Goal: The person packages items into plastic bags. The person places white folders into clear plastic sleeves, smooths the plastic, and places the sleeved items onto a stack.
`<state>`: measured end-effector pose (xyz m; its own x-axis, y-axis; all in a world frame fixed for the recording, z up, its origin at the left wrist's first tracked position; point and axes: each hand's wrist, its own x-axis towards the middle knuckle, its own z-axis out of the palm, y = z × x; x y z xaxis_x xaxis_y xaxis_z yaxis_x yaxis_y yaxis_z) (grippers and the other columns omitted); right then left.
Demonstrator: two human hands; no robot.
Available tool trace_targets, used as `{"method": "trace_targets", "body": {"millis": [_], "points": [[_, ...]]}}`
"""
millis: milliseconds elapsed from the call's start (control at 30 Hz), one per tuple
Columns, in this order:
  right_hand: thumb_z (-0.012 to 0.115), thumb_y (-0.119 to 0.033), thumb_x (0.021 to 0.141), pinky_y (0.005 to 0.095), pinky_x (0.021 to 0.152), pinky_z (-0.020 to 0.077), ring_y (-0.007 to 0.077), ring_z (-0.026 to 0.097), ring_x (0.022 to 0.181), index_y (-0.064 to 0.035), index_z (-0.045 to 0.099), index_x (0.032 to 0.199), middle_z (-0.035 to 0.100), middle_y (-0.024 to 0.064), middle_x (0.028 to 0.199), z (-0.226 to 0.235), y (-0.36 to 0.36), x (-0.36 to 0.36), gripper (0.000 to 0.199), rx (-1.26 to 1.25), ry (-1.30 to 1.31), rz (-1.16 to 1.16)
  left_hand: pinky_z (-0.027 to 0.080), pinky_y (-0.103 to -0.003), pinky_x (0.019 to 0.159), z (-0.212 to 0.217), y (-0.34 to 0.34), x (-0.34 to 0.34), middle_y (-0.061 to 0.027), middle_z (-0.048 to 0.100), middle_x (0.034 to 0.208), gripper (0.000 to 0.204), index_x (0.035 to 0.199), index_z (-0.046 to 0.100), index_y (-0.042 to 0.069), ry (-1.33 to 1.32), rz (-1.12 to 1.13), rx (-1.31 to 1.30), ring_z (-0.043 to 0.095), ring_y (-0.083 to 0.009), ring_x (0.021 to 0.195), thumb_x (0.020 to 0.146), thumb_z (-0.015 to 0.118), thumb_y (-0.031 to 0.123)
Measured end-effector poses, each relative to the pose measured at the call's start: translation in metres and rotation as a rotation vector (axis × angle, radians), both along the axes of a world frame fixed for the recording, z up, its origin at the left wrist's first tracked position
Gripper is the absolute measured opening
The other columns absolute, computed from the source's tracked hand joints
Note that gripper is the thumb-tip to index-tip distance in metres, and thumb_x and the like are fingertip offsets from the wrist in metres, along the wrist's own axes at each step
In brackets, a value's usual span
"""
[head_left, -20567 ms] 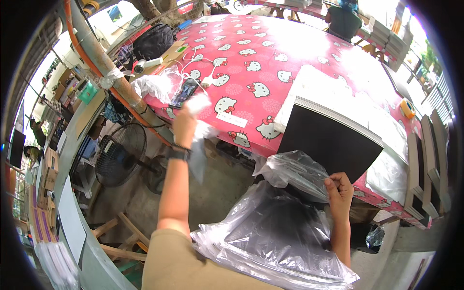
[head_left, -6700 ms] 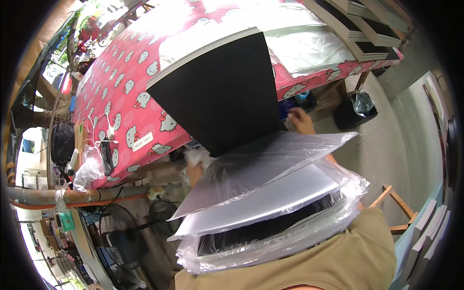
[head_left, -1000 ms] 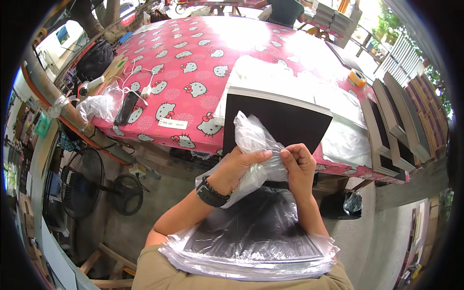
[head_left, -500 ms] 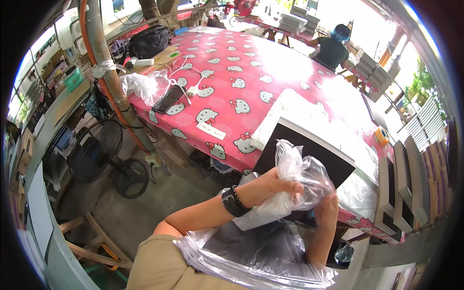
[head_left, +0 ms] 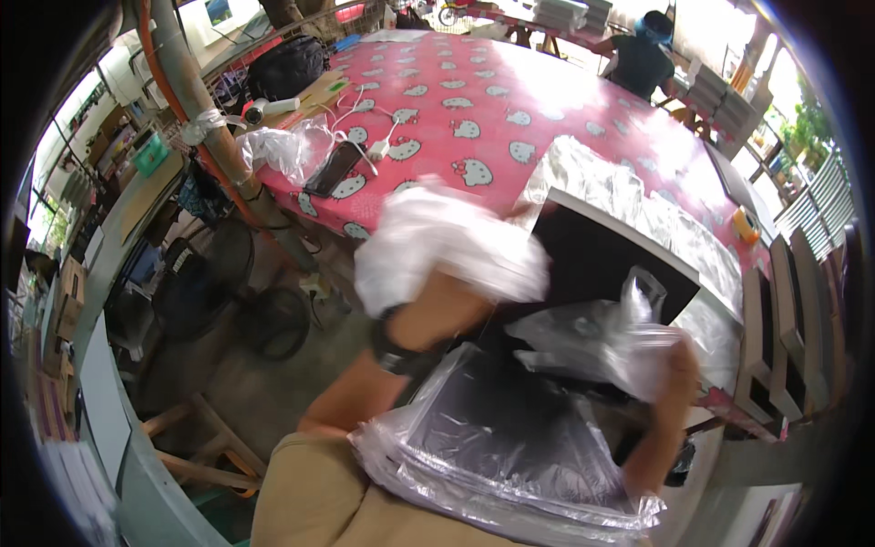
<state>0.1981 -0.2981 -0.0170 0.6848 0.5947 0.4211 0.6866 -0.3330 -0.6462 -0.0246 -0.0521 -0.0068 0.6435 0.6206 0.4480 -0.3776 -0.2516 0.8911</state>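
My left hand (head_left: 445, 308), smeared by motion, grips a bunched white plastic bag (head_left: 437, 232) over the table's near edge. A clear plastic bag (head_left: 588, 333) hangs from my right hand (head_left: 676, 365), whose fingers are closed on its edge. Behind it a flat black box with a pale edge (head_left: 583, 251) lies on the table corner, partly hidden by both bags. Across my lap rests a stack of clear plastic bags (head_left: 501, 428) with something dark showing through.
The pink patterned table (head_left: 437, 118) bears a phone (head_left: 335, 170), white cables, a tape roll (head_left: 746, 225) and plastic sheeting (head_left: 583, 169). Dark boxes (head_left: 784, 310) stand upright at right. Left are a post (head_left: 214, 137) and a fan (head_left: 205, 273). Another person (head_left: 643, 64) works far off.
My hands have moved apart. The left has swung left with the white bag, and the right has shifted right with the clear bag. The whole view has shifted slightly.
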Motion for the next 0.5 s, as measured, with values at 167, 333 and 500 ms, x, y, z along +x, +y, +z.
{"method": "trace_targets", "body": {"millis": [167,333,500], "points": [[0.059,0.001,0.059,0.0217,0.047,0.0408,0.0090,0.054,0.051,0.0020,0.054,0.066,0.056,0.0050,0.055,0.051,0.062,-0.068,0.008,-0.002,0.294,0.466,0.045,-0.033,0.068,0.012,-0.056,0.027,-0.0152,0.058,0.088,0.038,0.100,0.050,0.001,0.328,-0.615,0.336,0.057,-0.0265,0.079,0.068,0.066,0.014],[0.068,-0.002,0.064,0.0249,0.048,0.0434,0.0134,0.057,0.049,0.0010,0.063,0.074,0.060,0.0077,0.058,0.013,0.020,-0.025,0.012,-0.158,0.699,1.201,0.042,-0.027,0.059,-0.014,-0.030,0.000,-0.0029,0.049,0.060,0.025,0.082,0.059,0.010,-0.208,-0.842,-0.716,0.048,-0.0145,0.055,0.084,0.043,0.028],[0.069,-0.007,0.068,0.0299,0.055,0.0448,0.0230,0.060,0.060,0.0006,0.063,0.079,0.063,0.0122,0.073,-0.035,0.011,-0.010,0.014,0.099,1.003,1.651,0.040,-0.024,0.054,-0.044,-0.017,-0.004,0.0038,0.044,0.054,0.031,0.090,0.056,0.011,-0.201,-0.386,-0.722,0.043,-0.0073,0.049,0.088,0.040,0.038]]}}
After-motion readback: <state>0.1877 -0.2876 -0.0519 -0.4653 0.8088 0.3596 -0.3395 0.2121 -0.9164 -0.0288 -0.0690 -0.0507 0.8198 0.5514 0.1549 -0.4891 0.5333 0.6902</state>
